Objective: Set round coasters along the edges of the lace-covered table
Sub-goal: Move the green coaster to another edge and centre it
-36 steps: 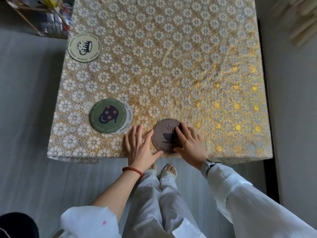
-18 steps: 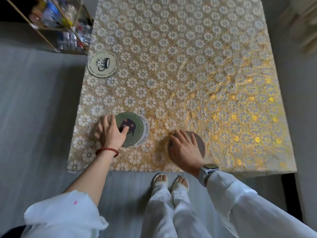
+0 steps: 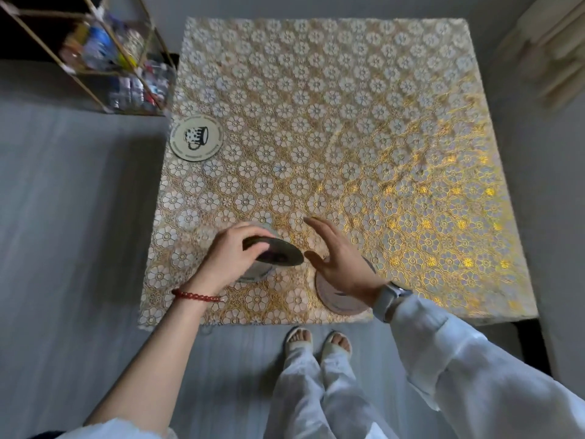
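Observation:
My left hand (image 3: 232, 253) grips the green coaster (image 3: 281, 254) and holds it tilted just above the gold lace-covered table (image 3: 364, 147), near the front edge. Its shadow falls on the cloth below. My right hand (image 3: 340, 259) hovers with fingers spread over the brown coaster (image 3: 340, 301), which lies flat by the front edge and is partly hidden by the hand. A cream coaster (image 3: 197, 137) with a cup picture lies at the table's left edge.
A wire rack (image 3: 104, 58) with bottles stands on the floor at the table's back-left corner. Pale wooden boards (image 3: 557, 52) lean at the back right. My feet (image 3: 318, 340) stand on grey floor just before the front edge.
My left hand has lifted the green coaster off the cloth and tilted it. My right hand has come off the brown coaster and opened. The view has pulled back.

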